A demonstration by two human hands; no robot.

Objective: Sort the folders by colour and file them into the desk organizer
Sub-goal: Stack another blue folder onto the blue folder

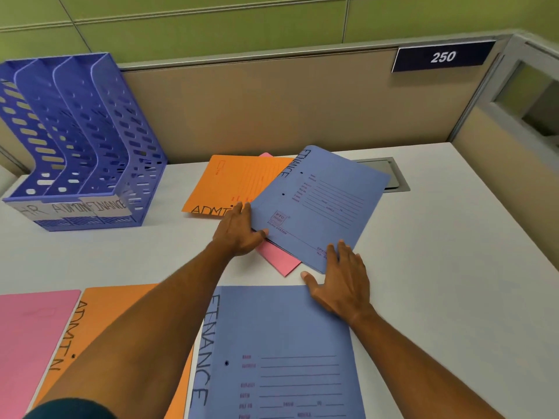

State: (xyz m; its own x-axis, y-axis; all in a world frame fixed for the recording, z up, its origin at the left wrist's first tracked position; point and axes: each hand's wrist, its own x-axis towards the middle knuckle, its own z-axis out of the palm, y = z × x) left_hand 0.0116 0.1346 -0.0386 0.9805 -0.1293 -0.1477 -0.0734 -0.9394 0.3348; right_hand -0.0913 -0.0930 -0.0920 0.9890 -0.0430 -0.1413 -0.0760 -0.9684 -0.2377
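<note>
Hands (239,229) (341,276) flat, fingers spread, on tilted blue folder (320,201).

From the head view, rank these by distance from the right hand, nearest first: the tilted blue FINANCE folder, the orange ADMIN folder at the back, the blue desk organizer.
1. Tilted blue FINANCE folder: under the right hand's fingertips.
2. Orange ADMIN folder: behind and left, partly under the blue one.
3. Blue desk organizer: far left, by the partition.
</note>
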